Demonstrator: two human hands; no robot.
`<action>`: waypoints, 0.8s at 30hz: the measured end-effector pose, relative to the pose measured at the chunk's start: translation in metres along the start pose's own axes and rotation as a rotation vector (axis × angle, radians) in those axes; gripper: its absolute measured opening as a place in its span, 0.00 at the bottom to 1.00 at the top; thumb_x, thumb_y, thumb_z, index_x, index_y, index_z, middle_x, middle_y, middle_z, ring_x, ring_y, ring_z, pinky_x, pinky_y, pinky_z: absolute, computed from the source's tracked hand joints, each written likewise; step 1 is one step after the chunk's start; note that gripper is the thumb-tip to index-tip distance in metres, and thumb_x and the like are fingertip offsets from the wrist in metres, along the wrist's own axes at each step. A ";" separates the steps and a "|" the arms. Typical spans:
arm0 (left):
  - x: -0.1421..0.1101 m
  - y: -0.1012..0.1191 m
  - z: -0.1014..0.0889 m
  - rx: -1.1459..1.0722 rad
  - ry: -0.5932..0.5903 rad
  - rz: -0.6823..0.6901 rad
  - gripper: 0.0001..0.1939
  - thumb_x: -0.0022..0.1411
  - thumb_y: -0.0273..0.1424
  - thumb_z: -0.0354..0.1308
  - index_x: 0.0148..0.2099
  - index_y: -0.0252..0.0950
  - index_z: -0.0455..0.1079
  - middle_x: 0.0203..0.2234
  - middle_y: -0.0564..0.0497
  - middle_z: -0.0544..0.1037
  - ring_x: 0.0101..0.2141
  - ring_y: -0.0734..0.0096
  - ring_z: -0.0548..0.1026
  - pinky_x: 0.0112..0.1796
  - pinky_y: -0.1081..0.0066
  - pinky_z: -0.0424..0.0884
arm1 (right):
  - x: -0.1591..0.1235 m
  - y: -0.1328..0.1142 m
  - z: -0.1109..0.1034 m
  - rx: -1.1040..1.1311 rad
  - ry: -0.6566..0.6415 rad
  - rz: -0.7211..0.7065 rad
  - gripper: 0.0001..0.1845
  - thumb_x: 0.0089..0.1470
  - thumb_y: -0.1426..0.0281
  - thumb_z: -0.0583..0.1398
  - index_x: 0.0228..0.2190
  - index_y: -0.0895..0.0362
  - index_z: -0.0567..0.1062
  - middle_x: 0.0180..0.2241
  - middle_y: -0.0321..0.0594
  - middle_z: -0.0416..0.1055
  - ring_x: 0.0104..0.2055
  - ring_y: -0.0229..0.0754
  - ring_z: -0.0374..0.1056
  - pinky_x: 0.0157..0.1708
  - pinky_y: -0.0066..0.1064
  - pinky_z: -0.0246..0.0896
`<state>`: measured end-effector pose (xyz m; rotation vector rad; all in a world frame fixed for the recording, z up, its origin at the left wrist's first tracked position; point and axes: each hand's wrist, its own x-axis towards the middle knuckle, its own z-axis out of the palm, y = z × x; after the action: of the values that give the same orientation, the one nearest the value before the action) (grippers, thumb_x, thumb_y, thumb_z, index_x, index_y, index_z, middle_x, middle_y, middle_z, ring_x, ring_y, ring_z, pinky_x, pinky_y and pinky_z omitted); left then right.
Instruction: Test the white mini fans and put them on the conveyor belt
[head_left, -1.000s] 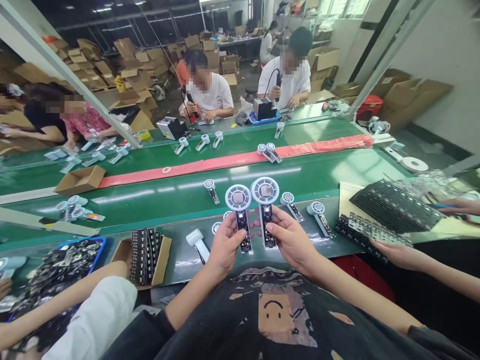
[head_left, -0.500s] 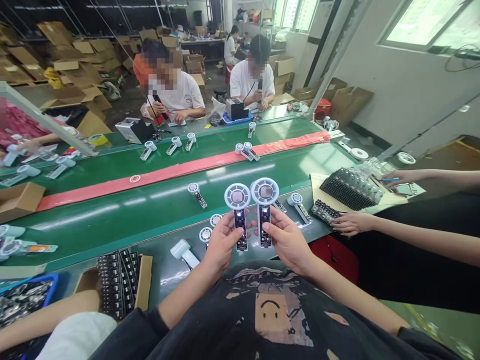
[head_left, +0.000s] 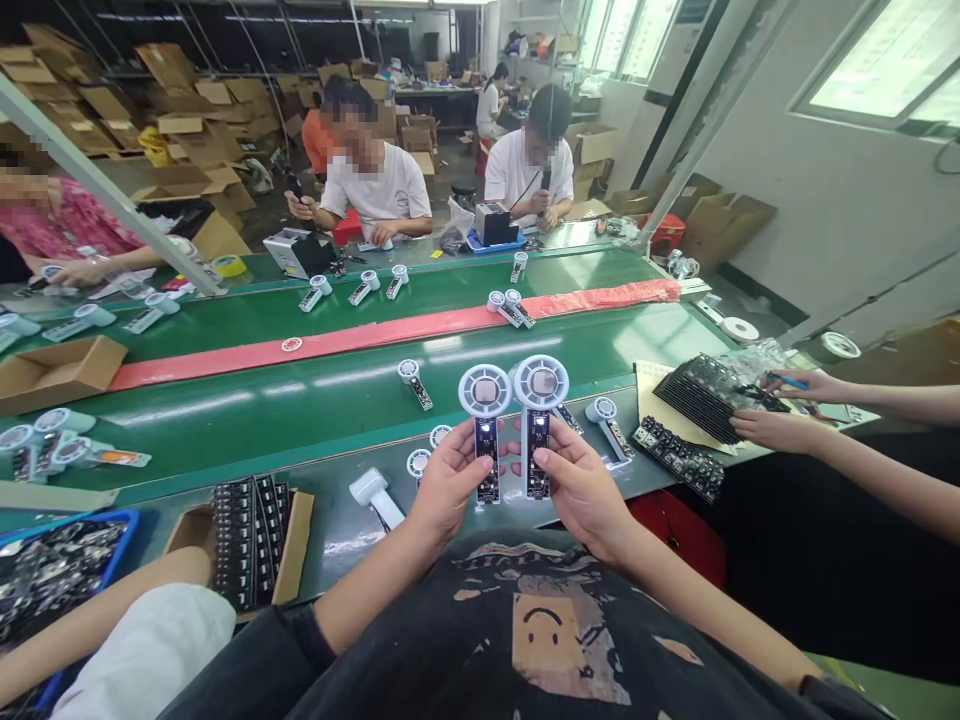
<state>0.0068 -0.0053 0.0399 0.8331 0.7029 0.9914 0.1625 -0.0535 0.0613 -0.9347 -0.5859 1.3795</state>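
Note:
My left hand [head_left: 444,490] grips a small open handheld fan unit [head_left: 485,412] by its circuit-board handle, round white head pointing up. Beside it, my right hand [head_left: 581,490] holds a second identical fan unit [head_left: 539,404] the same way. Both are lifted side by side over the near edge of the green conveyor belt [head_left: 315,400]. A small light glows on each board. Just below my left hand lie a white fan shell [head_left: 375,494] and two small round fan parts [head_left: 424,453].
A cardboard box of black circuit boards [head_left: 247,538] and a blue bin [head_left: 52,570] sit at my left. A co-worker's hands [head_left: 780,410] sort black boards [head_left: 705,395] at my right. More fan units lie along the belt. Several people work on the far side.
My head turned slightly back to the left, so the scene shifted right. Both hands kept hold of the two fan units, raised together. The co-worker's hand at right moved onto the stacked black boards.

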 end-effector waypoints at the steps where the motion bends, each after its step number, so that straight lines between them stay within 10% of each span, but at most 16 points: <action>1: -0.001 0.000 0.001 -0.001 0.006 0.008 0.30 0.46 0.38 0.76 0.51 0.37 0.74 0.54 0.40 0.79 0.58 0.50 0.73 0.60 0.54 0.67 | 0.000 -0.001 -0.001 -0.003 -0.008 0.002 0.26 0.41 0.64 0.75 0.44 0.49 0.80 0.45 0.41 0.78 0.45 0.49 0.76 0.41 0.39 0.75; 24: -0.049 -0.038 0.092 0.080 0.271 0.079 0.34 0.44 0.39 0.77 0.53 0.36 0.71 0.55 0.38 0.77 0.48 0.51 0.79 0.44 0.59 0.79 | -0.025 -0.044 -0.073 0.084 -0.286 0.116 0.28 0.42 0.63 0.76 0.46 0.49 0.79 0.50 0.42 0.77 0.44 0.50 0.77 0.42 0.42 0.76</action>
<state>0.0791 -0.0866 0.0602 0.8091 0.9521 1.1664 0.2428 -0.0907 0.0632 -0.7172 -0.6908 1.6444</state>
